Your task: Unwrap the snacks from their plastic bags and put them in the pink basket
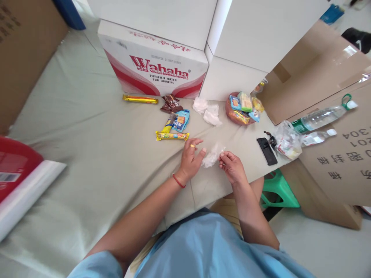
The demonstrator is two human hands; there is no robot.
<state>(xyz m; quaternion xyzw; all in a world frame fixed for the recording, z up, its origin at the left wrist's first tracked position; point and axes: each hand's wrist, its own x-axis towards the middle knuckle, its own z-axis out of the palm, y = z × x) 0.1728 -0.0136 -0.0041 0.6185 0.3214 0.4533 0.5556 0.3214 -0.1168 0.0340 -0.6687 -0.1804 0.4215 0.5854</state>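
My right hand (231, 165) pinches the right edge of a thin clear plastic bag (212, 155) just above the cloth-covered table. On the bag's other side is my left hand (191, 160), its fingers apart and its thumb close to the plastic. Beyond the left hand lie a yellow snack stick (172, 136), a blue snack packet (181, 119), a small yellow packet (169, 123) and brown cocoa packets (171, 103). Two crumpled white plastic bags (212, 115) rest farther back, left of a reddish bowl (236, 116) filled with wrapped snacks.
A Wahaha water carton (156, 65) stands at the back, with a long yellow packet (140, 99) before it. To the right are a black phone (266, 151), a filled plastic bag (287, 141), a large bottle (321, 117) and a smaller bottle (318, 138). A green stool (281, 189) stands below the table.
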